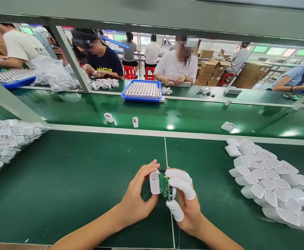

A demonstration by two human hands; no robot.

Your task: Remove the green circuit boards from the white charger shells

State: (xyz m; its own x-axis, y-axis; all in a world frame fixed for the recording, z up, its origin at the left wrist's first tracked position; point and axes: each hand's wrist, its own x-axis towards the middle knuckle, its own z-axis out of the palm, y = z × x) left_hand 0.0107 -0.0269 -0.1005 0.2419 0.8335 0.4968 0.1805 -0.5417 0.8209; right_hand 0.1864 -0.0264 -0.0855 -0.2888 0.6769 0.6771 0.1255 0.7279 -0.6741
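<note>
My left hand [136, 194] pinches a small white plastic charger shell [155, 183] between thumb and fingers, low over the green mat. My right hand [184, 201], with white finger cots on thumb and two fingers, grips a small green circuit board [164, 185] whose edge sits right against the shell's open side. Both hands meet above the seam in the mat near the front edge. A pile of several empty white shells [269, 184] lies to the right of my right hand.
A clear bag of white parts [6, 142] lies at the left. Three loose white shells [135, 122] rest on the green conveyor [178, 116] beyond. Across it, several people sit working beside a blue tray [142, 91] of parts. A steel frame bar [152, 14] runs overhead.
</note>
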